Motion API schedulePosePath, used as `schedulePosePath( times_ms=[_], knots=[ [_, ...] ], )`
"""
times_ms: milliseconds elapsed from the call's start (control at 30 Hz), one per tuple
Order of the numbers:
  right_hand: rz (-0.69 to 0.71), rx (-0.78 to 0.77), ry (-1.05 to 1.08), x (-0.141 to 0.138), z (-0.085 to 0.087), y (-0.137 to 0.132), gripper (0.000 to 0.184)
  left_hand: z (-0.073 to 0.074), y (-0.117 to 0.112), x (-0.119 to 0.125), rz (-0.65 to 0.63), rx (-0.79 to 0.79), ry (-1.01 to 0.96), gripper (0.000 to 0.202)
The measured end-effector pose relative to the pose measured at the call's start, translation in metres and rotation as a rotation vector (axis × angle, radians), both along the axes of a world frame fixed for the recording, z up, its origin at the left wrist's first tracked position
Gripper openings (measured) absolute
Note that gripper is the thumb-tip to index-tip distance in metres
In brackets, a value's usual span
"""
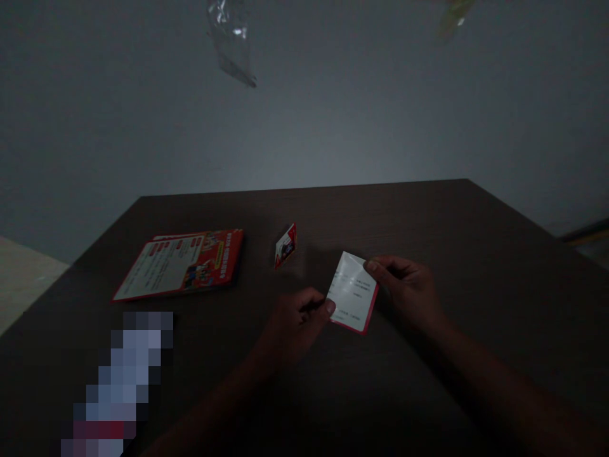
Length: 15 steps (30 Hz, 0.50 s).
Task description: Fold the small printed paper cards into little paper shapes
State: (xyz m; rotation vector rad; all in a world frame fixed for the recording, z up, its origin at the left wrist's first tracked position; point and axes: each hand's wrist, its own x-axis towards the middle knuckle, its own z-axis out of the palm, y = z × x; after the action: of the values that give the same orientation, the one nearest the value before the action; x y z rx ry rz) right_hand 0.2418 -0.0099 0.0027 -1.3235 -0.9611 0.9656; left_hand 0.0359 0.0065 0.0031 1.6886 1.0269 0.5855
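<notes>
A white card with a red edge and small printed lines (352, 293) is held above the table between both hands. My left hand (299, 317) pinches its lower left side, thumb on top. At the card's upper right corner, my right hand (409, 282) grips it between thumb and fingers. Beyond my left hand stands a small folded red and white card (286, 246) with a dark picture on it. Farther left lies a stack of large printed red and white sheets or booklets (190, 263); the print is too small to read.
The dark wooden table (380, 216) reaches to a grey wall (333, 114). A clear plastic bag (233, 44) hangs on the wall at the top. A pixelated, blurred-out object (128, 374) lies at the lower left.
</notes>
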Motion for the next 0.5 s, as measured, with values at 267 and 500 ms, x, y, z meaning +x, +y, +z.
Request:
schedulePosePath(
  times_ms=[267,500],
  knots=[
    [0.010,0.027,-0.093,0.0013,0.0004,-0.0006,0.020,0.0014,-0.0013,0.0008,-0.030,-0.007,-0.027,0.020],
    [-0.041,0.313,-0.473,-0.0035,0.0038,-0.0058,0.009,0.0002,0.0003,-0.0010,0.070,0.295,0.051,0.022]
  ],
)
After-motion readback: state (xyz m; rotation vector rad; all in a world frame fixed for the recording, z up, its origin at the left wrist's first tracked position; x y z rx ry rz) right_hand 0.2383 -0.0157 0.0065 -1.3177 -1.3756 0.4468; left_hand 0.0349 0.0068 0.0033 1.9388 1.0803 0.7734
